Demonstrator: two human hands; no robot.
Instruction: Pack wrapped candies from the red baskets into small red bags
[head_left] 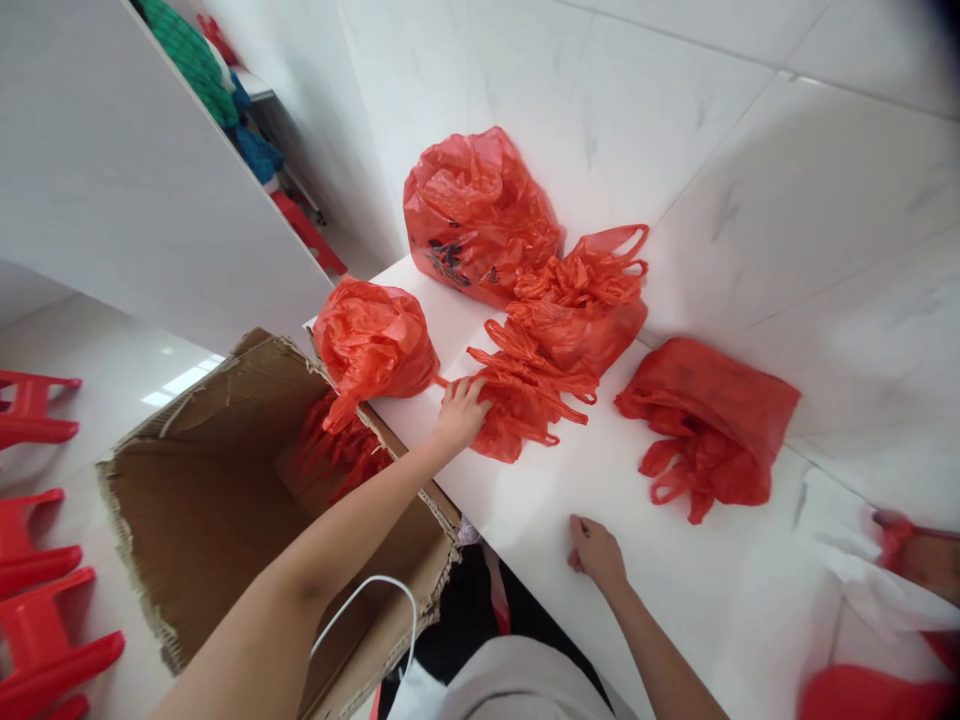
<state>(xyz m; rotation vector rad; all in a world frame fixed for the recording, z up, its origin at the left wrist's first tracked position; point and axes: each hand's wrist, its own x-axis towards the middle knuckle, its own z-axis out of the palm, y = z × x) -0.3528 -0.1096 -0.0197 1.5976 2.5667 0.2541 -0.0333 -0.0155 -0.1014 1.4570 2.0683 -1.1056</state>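
left grip (461, 412) | red bag (508, 422) | touching it, lying to its right

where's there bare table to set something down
The white table shows bare between the bunched red bags and the right hand, and between that hand and the lone red bag by the wall. It is crowded around the left hand, where bags lie close together.

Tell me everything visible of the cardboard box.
The box is brown, looks like corrugated cardboard, and stands open at the top, its rim ragged and torn. It sits alongside the white table, at the person's left. Crumpled red plastic lies inside toward the far end. The left forearm crosses over the opening; whether they touch is unclear.
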